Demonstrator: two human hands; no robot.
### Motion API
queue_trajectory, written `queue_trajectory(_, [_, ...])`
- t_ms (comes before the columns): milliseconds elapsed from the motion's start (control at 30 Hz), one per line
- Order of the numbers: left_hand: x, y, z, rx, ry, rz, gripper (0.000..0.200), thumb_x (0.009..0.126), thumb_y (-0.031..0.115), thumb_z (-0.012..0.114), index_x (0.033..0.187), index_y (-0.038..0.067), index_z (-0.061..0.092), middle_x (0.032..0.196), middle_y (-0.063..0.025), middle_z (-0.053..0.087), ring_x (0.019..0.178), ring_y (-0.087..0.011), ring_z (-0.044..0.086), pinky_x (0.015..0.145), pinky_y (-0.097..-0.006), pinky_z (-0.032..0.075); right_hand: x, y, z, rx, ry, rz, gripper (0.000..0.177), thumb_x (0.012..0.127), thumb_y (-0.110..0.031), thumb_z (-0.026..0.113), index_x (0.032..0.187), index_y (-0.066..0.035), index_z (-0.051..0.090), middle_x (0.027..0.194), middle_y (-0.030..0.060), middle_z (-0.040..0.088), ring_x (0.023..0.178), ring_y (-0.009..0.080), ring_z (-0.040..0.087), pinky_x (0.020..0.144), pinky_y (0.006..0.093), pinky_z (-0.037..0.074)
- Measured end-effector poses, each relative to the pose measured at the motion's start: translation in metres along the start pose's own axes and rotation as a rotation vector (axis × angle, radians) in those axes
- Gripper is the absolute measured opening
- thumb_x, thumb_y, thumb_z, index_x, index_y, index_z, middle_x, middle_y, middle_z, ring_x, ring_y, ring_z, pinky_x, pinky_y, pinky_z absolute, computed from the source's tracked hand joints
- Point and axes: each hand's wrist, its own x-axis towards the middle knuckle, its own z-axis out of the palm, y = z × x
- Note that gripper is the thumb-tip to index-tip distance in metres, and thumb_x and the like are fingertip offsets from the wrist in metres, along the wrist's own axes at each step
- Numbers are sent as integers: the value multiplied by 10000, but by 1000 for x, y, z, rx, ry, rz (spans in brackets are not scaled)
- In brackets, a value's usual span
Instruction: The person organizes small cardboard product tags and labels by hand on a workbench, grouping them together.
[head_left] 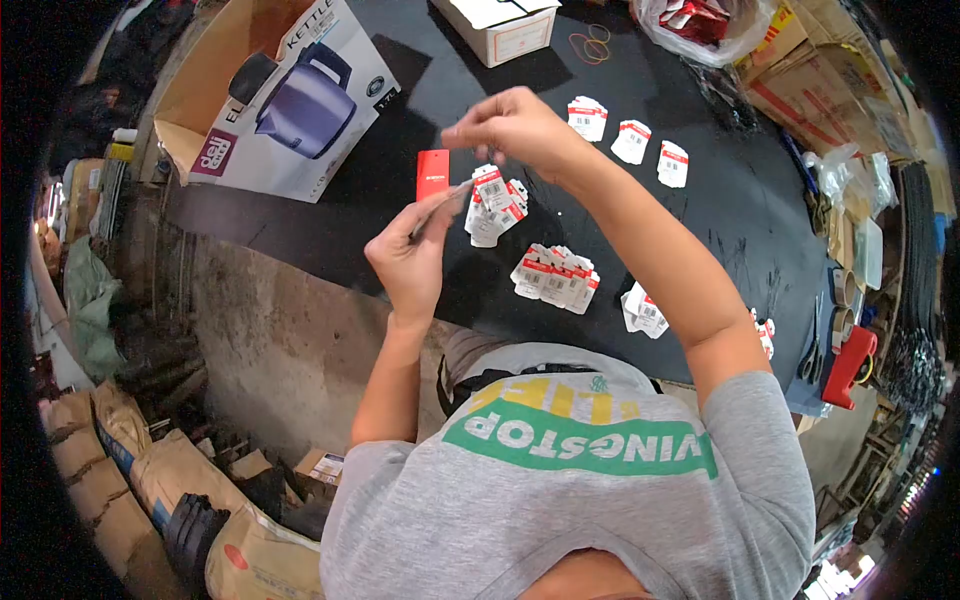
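Observation:
My left hand pinches a thin flat card, seen nearly edge-on. My right hand hovers just above and to the right, fingers bent together; whatever they hold, if anything, is hidden. A red card with a small hole near its top lies beyond my left hand. Close to both hands is a loose pile of white-and-red barcode cards. Nearer my body sits a larger overlapping pile of the same cards, with another small pile to its right, partly behind my right forearm.
An electric kettle box stands at the left of the black table. A white box, rubber bands and a plastic bag lie at the back. Scissors and a red tape dispenser are at right.

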Motion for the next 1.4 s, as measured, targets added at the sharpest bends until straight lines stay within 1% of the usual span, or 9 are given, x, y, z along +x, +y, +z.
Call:
queue_trajectory(67, [-10, -2, 5, -473, -156, -577, 150, 799, -1, 663, 948, -8, 673, 856, -80, 688, 732, -118, 653, 611, -235, 527, 11, 10, -5, 62, 70, -27, 190, 792, -177, 686, 796, 12, 684, 703, 57, 643, 559, 79, 569, 486, 202, 423])
queue_trajectory(200, [-24, 5, 7, -536, -318, -884, 216, 830, 72, 657, 1008, -33, 592, 856, -118, 669, 702, -183, 680, 571, -237, 540, 37, 40, -9, 60, 191, -28, 205, 807, -171, 680, 757, 26, 664, 654, 70, 637, 558, 109, 629, 504, 213, 490])
queue_trajectory(367, [-31, 9, 4, -397, -286, -867, 290, 904, 184, 573, 1126, -3, 555, 861, -124, 668, 711, -188, 679, 577, -237, 530, 36, 62, -19, 101, 250, -67, 270, 779, -186, 714, 857, 68, 662, 701, 98, 653, 579, 152, 651, 551, 251, 515])
queue_trajectory(467, [-30, 10, -2, -347, -209, -840, 294, 932, 226, 542, 1113, -5, 563, 832, -134, 665, 665, -190, 675, 507, -214, 499, 3, 56, -41, -152, 435, -380, 430, 723, -214, 767, 1003, 81, 626, 863, 148, 660, 614, 154, 654, 563, 254, 501])
queue_trajectory(533, [-29, 9, -7, -309, -165, -765, 317, 945, 268, 518, 1103, -1, 568, 776, -130, 661, 591, -167, 653, 440, -190, 444, -35, 41, -75, -397, 579, -513, 259, 705, -174, 758, 899, -16, 693, 812, 89, 678, 640, 124, 634, 595, 250, 495])
queue_trajectory(767, [-19, 18, -2, -681, -266, -688, 337, 980, 253, 421, 1197, 5, 490, 891, -153, 651, 719, -194, 664, 540, -227, 494, -156, 101, -273, -870, 1102, -50, 183, 669, -183, 728, 751, -25, 686, 697, 114, 667, 647, 216, 653, 623, 316, 511])
queue_trajectory(900, [-12, 42, 19, -781, -441, -692, 376, 964, 140, 422, 1304, -13, 378, 1212, -213, 545, 1029, -286, 608, 735, -299, 564, -180, 144, -296, -756, 964, 235, 226, 665, -187, 767, 748, 1, 673, 685, 140, 659, 667, 235, 654, 652, 344, 502])
queue_trajectory(1200, [-12, 53, 62, -969, -525, -738, 268, 969, 107, 403, 1209, -12, 396, 1212, -258, 527, 1100, -322, 568, 902, -344, 495, -171, 83, -225, -712, 897, -114, 140, 767, -85, 662, 863, 15, 658, 736, 140, 660, 674, 192, 635, 634, 306, 482])
queue_trajectory(1400, [-8, 74, 78, -855, -542, -595, 420, 950, 63, 438, 1342, 12, 294, 1180, -239, 543, 1040, -270, 602, 834, -336, 537, -159, 9, -78, -296, 381, -225, 136, 784, 9, 602, 916, 23, 632, 783, 90, 654, 718, 98, 608, 629, 237, 480])
